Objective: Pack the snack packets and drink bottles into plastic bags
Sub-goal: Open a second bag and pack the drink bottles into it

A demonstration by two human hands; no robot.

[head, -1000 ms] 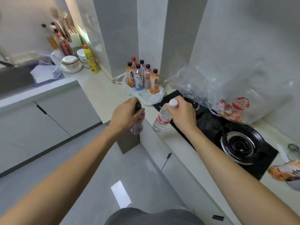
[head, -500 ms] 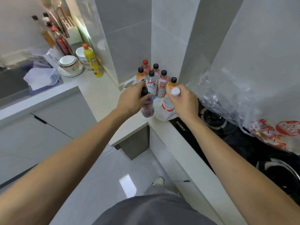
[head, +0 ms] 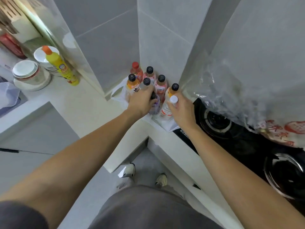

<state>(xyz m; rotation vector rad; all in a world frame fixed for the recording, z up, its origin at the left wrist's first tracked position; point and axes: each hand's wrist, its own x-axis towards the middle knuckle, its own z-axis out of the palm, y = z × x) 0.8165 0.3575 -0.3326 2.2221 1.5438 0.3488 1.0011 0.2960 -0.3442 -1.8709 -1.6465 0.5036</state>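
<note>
Desk (head: pixel 92 103) is white and L-shaped, with a black gas hob (head: pixel 247 146) set into its right run. A big clear plastic bag (head: pixel 231 90) holding a red-printed snack packet (head: pixel 280 134) sits over the hob's back edge. At the desk's inner corner a white plastic bag (head: pixel 118 95) lies open with six drink bottles (head: pixel 160 86) standing upright in it, packed against the wall. Left hand (head: pixel 142 103): fingers wrapped around the neck of a purple bottle (head: pixel 155 108), which is upright at the front of the cluster, touching the others. Right hand (head: pixel 183 111): fingers curled around a white-capped bottle (head: pixel 167 109), upright just right of the purple one, at the bag's front edge. On the desk's left run are a yellow detergent bottle (head: pixel 61 66) and stacked bowls (head: pixel 28 73).
</note>
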